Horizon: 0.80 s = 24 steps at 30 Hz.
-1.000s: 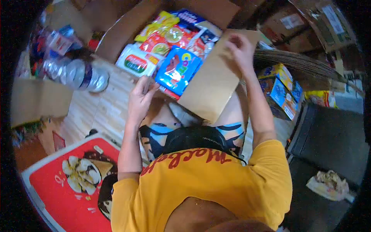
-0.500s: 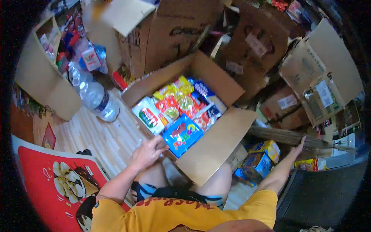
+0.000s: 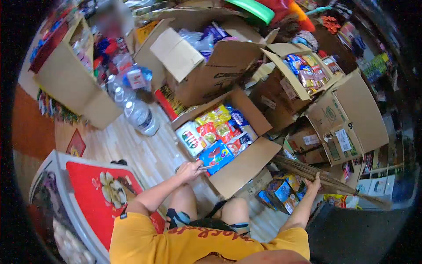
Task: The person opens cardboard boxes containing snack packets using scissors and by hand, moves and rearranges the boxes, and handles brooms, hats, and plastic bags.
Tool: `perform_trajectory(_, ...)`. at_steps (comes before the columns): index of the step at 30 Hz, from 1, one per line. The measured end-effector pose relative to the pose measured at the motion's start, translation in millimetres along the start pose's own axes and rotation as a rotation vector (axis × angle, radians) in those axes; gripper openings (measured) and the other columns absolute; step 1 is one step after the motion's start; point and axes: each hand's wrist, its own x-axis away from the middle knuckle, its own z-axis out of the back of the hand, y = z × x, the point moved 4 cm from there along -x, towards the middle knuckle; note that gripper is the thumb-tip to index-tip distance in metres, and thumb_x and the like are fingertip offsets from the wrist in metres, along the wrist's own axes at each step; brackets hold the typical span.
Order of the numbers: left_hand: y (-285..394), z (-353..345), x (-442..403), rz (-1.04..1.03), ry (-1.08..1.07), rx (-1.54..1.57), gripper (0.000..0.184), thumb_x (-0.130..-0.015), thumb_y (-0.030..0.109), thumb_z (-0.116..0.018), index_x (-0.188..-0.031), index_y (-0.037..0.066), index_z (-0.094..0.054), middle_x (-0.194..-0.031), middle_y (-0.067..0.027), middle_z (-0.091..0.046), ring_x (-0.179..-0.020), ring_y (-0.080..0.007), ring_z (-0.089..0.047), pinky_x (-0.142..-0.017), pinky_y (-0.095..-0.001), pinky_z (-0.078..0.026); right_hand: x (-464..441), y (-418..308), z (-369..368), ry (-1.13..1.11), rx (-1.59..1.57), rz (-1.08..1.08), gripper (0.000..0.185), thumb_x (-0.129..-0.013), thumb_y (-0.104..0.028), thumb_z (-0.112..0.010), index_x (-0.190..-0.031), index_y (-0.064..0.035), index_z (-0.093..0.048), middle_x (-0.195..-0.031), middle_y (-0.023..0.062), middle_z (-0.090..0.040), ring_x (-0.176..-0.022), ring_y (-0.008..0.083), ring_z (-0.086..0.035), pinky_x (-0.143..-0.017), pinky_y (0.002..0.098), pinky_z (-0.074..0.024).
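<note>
My left hand [image 3: 190, 170] is closed on a thin metallic tool [image 3: 205, 167], possibly scissors, at the near left edge of an open cardboard box [image 3: 244, 169]. Inside the box, a blue packet [image 3: 216, 157] lies nearest the hand, beside a white packet [image 3: 191, 137] with a green and red label. Yellow packets [image 3: 214, 116], red packets and a dark blue packet [image 3: 238, 118] fill the rest. Off to the right, my right hand [image 3: 313, 182] has its fingers round a bundle of thin brown sticks, like a broom [image 3: 332, 181].
Large plastic bottles [image 3: 140, 118] stand left of the box. Bigger open cartons [image 3: 211, 72] rise behind it, one holding snack packs [image 3: 307, 72]. A red-topped freezer [image 3: 94, 193] is at lower left, a black surface [image 3: 351, 233] at lower right. Blue boxes [image 3: 283, 192] lie near my right arm.
My right hand has moved from the box flap out to the broom. My left hand stays by the box's near edge, with the metallic tool now visible. The view has tilted up, showing more cartons.
</note>
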Motion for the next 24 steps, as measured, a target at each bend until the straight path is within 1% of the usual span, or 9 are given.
perform_trajectory(3, 13, 24, 26, -0.038, 0.046, 0.088, 0.031, -0.079, 0.037, -0.057, -0.101, 0.015, -0.05, -0.078, -0.015, -0.062, -0.069, -0.0344, -0.06, -0.059, -0.043, -0.048, 36, -5, -12, 0.207, -0.093, 0.178, 0.069, -0.07, -0.029, -0.074, -0.124, -0.0053, -0.037, -0.122, 0.0111, -0.046, -0.107, 0.0352, -0.045, -0.081, 0.0617, -0.038)
perform_trajectory(4, 9, 27, 34, 0.027, -0.031, 0.055, 0.033, -0.079, 0.031, -0.057, -0.107, 0.016, -0.05, -0.084, -0.015, -0.063, -0.074, -0.0335, -0.061, -0.064, -0.0422, -0.048, 51, -11, -19, 0.182, -0.131, 0.21, 0.068, -0.067, -0.02, -0.077, -0.122, -0.0041, -0.04, -0.123, 0.0127, -0.044, -0.107, 0.0349, -0.045, -0.078, 0.0631, -0.0397)
perform_trajectory(7, 4, 41, 71, 0.132, 0.019, 0.207, 0.028, -0.078, 0.026, -0.056, -0.102, 0.013, -0.054, -0.081, -0.0166, -0.062, -0.078, -0.0334, -0.06, -0.067, -0.0426, -0.047, 100, -47, -33, 0.089, 0.009, 0.308, 0.062, -0.068, -0.018, -0.075, -0.119, -0.0021, -0.043, -0.12, 0.0138, -0.046, -0.101, 0.0345, -0.049, -0.076, 0.0624, -0.042)
perform_trajectory(11, 19, 68, 128, 0.347, -0.136, 0.094, 0.025, -0.077, 0.027, -0.057, -0.094, 0.01, -0.057, -0.079, -0.0181, -0.06, -0.079, -0.034, -0.059, -0.068, -0.0435, -0.046, 193, -128, -59, 0.065, 0.331, 0.422, 0.055, -0.069, -0.01, -0.072, -0.117, -0.0026, -0.046, -0.111, 0.0107, -0.053, -0.095, 0.0286, -0.053, -0.076, 0.0536, -0.045)
perform_trajectory(15, 44, 86, 159, 0.33, -0.12, 0.038, 0.026, -0.077, 0.028, -0.056, -0.092, 0.007, -0.057, -0.078, -0.0188, -0.06, -0.078, -0.0352, -0.059, -0.069, -0.0446, -0.046, 226, -215, -70, -0.148, 0.506, 0.714, 0.052, -0.07, -0.007, -0.071, -0.116, -0.0029, -0.048, -0.108, 0.009, -0.055, -0.092, 0.0223, -0.055, -0.074, 0.0418, -0.0478)
perform_trajectory(16, 56, 92, 163, 0.314, -0.136, 0.039, 0.026, -0.077, 0.028, -0.056, -0.092, 0.007, -0.057, -0.078, -0.0188, -0.06, -0.078, -0.0355, -0.059, -0.069, -0.0449, -0.046, 234, -234, -72, -0.16, 0.498, 0.639, 0.05, -0.072, -0.008, -0.07, -0.117, -0.003, -0.049, -0.109, 0.0088, -0.055, -0.092, 0.0202, -0.054, -0.074, 0.0363, -0.0472)
perform_trajectory(18, 77, 97, 171, 0.287, -0.163, 0.013, 0.026, -0.077, 0.027, -0.056, -0.092, 0.007, -0.057, -0.078, -0.0189, -0.06, -0.078, -0.0358, -0.059, -0.069, -0.0453, -0.046, 219, -290, -66, -0.175, 0.812, 0.723, 0.05, -0.073, -0.008, -0.069, -0.118, -0.0041, -0.048, -0.11, 0.0074, -0.054, -0.094, 0.0198, -0.054, -0.076, 0.0358, -0.0462)
perform_trajectory(21, 93, 107, 155, 0.247, -0.159, -0.033, 0.025, -0.076, 0.026, -0.056, -0.093, 0.008, -0.057, -0.079, -0.0192, -0.061, -0.079, -0.0359, -0.059, -0.07, -0.0458, -0.046, 306, -330, -102, -0.291, 0.54, 0.82, 0.051, -0.073, -0.007, -0.068, -0.119, -0.0045, -0.048, -0.112, 0.0064, -0.053, -0.094, 0.0195, -0.054, -0.077, 0.0336, -0.0461)
perform_trajectory(24, 122, 142, 127, 0.233, -0.136, -0.032, 0.022, -0.077, 0.025, -0.055, -0.091, 0.008, -0.058, -0.08, -0.0204, -0.06, -0.08, -0.036, -0.059, -0.07, -0.0455, -0.046, 345, -357, -115, -0.329, 0.544, 0.776, 0.051, -0.072, -0.006, -0.068, -0.118, -0.0005, -0.046, -0.115, 0.0104, -0.052, -0.099, 0.0203, -0.053, -0.081, 0.0336, -0.0452)
